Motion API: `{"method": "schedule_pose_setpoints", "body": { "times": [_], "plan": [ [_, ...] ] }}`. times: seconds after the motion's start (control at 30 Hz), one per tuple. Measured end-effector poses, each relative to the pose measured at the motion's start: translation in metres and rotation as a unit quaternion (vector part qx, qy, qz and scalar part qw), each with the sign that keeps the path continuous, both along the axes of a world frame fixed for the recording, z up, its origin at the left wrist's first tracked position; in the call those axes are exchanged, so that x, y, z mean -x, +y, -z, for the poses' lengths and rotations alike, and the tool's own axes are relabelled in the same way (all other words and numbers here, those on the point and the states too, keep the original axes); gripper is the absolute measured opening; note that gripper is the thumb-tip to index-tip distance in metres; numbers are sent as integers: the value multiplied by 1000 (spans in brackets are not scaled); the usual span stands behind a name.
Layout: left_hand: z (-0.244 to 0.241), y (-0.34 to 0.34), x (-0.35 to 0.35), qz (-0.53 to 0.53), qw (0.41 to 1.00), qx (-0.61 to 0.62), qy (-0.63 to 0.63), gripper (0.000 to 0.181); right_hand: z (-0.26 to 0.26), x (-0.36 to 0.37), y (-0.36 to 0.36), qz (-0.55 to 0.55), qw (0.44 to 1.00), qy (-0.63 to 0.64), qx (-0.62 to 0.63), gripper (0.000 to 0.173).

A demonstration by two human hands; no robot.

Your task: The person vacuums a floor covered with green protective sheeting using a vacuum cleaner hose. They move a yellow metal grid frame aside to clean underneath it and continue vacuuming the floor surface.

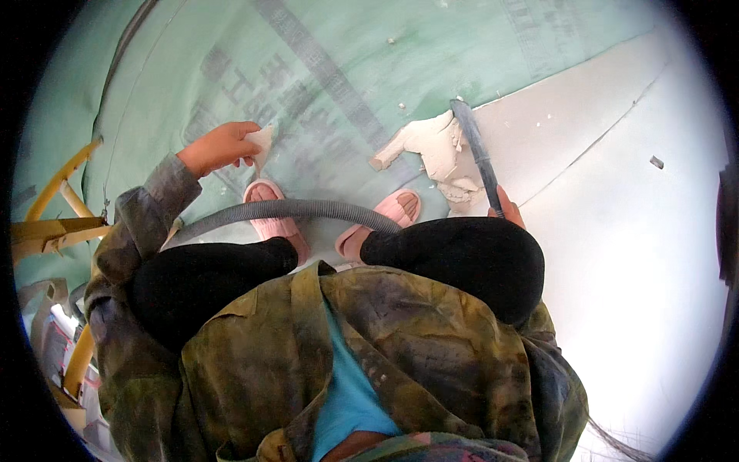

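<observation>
Between the thumb and fingers of my left hand (222, 149) is a thin pale scrap (262, 141), held over the green floor sheeting (346, 46). My right hand (511, 209), partly hidden behind my knee, grips a dark vacuum wand (476, 144). The wand's far end rests at the edge of the sheeting, beside a torn, cream-coloured patch (433, 141) with ragged, crumbly edges. A grey corrugated vacuum hose (288, 209) arches across in front of my shins, over my feet in pink slippers (268, 199).
Pale bare floor (577, 150) with a long crack lies to the right, bearing a small dark chip (656, 162). Small crumbs dot the sheeting, which bears printed writing. A yellow-framed stand (63, 185) is at my left, near a dark cable (109, 69).
</observation>
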State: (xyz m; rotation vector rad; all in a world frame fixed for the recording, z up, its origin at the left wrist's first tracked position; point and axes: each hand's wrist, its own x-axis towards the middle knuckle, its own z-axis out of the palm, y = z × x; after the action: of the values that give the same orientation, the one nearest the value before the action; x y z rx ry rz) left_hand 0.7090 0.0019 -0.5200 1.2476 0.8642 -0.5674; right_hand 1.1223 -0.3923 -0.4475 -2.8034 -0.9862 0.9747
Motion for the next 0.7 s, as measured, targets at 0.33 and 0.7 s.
{"method": "schedule_pose_setpoints", "body": {
  "times": [0.33, 0.7],
  "plan": [
    [-4, 4, 2, -28, 999, -29, 13, 33, 24, -37, 25, 159, 986, 4, -51, 52],
    [4, 7, 11, -124, 992, 28, 3, 38, 57, -28, 50, -75, 970, -55, -225, 55]
  ]
}}
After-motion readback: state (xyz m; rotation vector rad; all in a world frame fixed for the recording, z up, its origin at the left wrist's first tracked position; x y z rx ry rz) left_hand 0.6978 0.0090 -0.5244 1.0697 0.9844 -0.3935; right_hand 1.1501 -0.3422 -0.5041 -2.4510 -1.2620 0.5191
